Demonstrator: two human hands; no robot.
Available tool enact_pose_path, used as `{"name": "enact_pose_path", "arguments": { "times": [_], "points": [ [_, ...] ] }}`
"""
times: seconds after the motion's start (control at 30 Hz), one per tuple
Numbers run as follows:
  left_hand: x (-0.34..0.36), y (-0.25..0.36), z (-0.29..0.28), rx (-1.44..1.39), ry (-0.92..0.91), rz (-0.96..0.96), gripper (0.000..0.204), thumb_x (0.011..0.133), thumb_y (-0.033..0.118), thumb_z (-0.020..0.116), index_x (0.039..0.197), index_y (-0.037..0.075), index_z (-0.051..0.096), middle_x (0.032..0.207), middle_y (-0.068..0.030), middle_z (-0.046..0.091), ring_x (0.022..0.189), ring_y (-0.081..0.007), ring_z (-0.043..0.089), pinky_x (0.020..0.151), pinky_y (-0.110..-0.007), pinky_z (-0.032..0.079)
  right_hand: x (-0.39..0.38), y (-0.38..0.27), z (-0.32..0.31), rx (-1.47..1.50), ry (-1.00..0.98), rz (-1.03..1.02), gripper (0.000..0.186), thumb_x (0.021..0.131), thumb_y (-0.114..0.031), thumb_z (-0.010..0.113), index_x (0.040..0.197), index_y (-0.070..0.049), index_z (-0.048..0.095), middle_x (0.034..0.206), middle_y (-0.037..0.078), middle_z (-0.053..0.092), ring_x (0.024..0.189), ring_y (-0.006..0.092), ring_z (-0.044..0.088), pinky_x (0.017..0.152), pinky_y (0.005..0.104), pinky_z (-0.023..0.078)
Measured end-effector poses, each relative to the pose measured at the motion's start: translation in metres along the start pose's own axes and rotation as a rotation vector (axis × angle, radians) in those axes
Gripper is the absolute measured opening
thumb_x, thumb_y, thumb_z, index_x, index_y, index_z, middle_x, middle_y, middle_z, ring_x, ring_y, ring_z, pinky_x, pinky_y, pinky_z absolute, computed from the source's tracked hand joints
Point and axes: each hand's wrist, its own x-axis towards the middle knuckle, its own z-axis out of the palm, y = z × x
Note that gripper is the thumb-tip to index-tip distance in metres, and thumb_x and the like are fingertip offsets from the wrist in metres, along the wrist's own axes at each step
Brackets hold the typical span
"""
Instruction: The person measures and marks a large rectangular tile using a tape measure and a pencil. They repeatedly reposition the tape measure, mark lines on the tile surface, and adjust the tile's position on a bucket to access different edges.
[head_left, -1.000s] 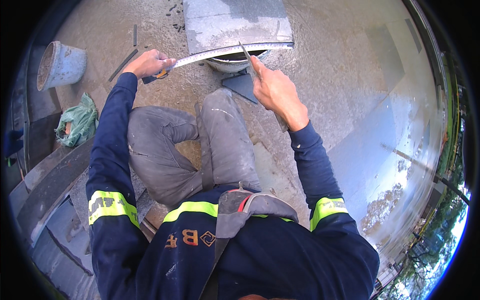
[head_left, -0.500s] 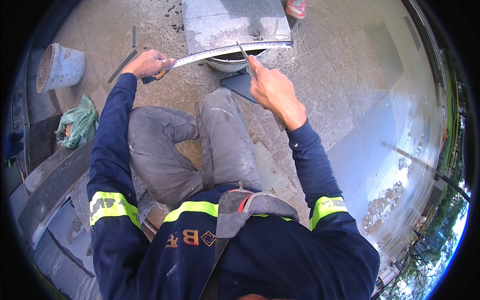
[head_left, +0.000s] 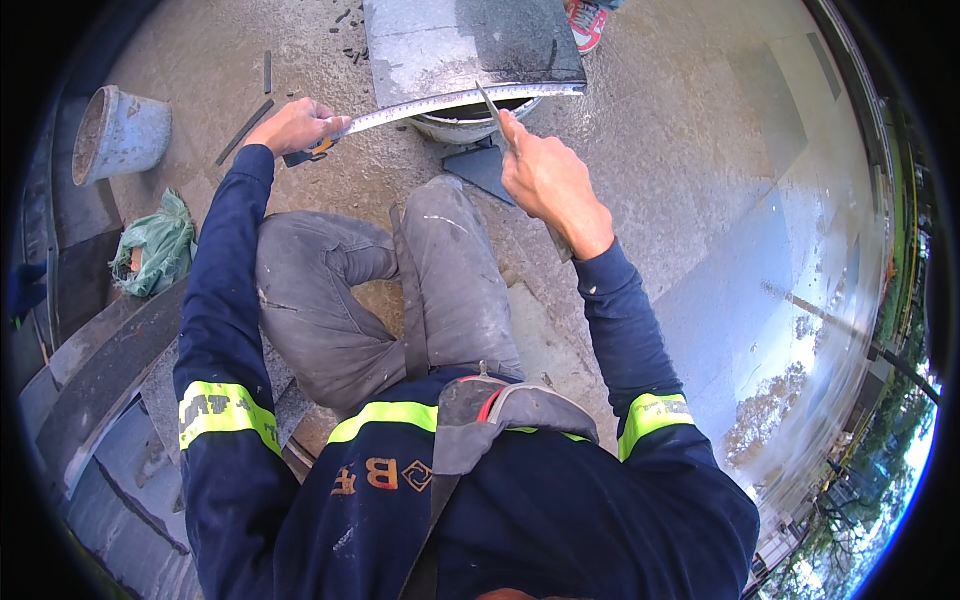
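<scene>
Wet, gritty floor (head_left: pixel 690 130) spreads around me, glossier toward my right. At far left a pale bucket (head_left: pixel 138 134) lies tipped with its mouth outward, a crumpled green bag (head_left: pixel 158 240) near it, then a dark strip (head_left: pixel 245 132) just beside my left hand (head_left: pixel 292 126). That hand's fingers are pinched on the tape measure where its blade (head_left: pixel 420 104) starts, the case (head_left: pixel 308 153) below them. The blade runs rightward from my fingers along the near edge of the grey slab (head_left: pixel 470 45), which rests over a round bucket (head_left: pixel 462 131) ahead of both hands; whether the far end is hooked I cannot tell. I judge this to be the measuring step, and the next move calls for a steady blade and a careful tip. The pointed tool (head_left: pixel 488 103) reaches the blade, gripped in my right hand (head_left: pixel 552 185), fingers closed, the slab just beyond them
</scene>
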Motion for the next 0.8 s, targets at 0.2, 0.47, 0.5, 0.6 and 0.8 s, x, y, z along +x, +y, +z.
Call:
{"name": "enact_pose_path", "arguments": {
  "times": [0.2,0.47,0.5,0.6,0.8],
  "points": [
    [-0.002,0.001,-0.001,-0.033,-0.003,0.022,0.057,0.102,0.058,0.068,0.108,0.004,0.084,0.084,-0.0127,0.074,0.073,-0.0222,0.068,0.069,-0.039,0.055,0.0,-0.002,-0.003,0.006,-0.016,0.003,0.061,0.093,-0.013,0.057,0.154,-0.003,0.056,0.088,0.03,0.074,0.084,0.0489,0.074,0.078,0.0588,0.058],
    [-0.003,0.002,-0.002,-0.024,-0.008,0.019,0.056,0.102,0.058,0.068,0.103,0.004,0.083,0.078,-0.0086,0.071,0.069,-0.0199,0.064,0.066,-0.038,0.053,0.008,-0.009,-0.006,0.019,-0.032,0.004,0.056,0.09,-0.013,0.058,0.143,0.006,0.06,0.087,0.029,0.075,0.085,0.0486,0.074,0.077,0.0578,0.059],
    [-0.003,0.002,-0.002,-0.006,-0.006,0.02,0.056,0.102,0.057,0.067,0.103,0.004,0.083,0.078,-0.0084,0.071,0.069,-0.0196,0.063,0.066,-0.038,0.052,0.01,-0.011,-0.006,-0.019,-0.015,-0.026,0.052,0.091,-0.013,0.056,0.139,0.005,0.06,0.084,0.028,0.074,0.081,0.048,0.074,0.076,0.0574,0.059],
    [-0.005,0.001,-0.002,0.0,-0.002,0.032,0.055,0.103,0.057,0.067,0.102,0.004,0.083,0.079,-0.008,0.072,0.07,-0.0191,0.063,0.066,-0.038,0.052,0.016,-0.017,-0.009,-0.096,0.01,-0.087,0.041,0.091,-0.013,0.055,0.126,0.006,0.064,0.081,0.027,0.074,0.076,0.047,0.074,0.074,0.0569,0.06],
    [-0.012,0.006,0.002,-0.051,-0.088,0.0,0.056,0.101,0.059,0.068,0.103,0.005,0.083,0.081,-0.0083,0.072,0.073,-0.0185,0.063,0.066,-0.038,0.05,0.029,-0.023,-0.024,-0.114,-0.114,-0.057,0.03,0.09,-0.011,0.057,0.112,0.007,0.067,0.083,0.025,0.076,0.074,0.0413,0.076,0.068,0.0521,0.061]
  ]
}}
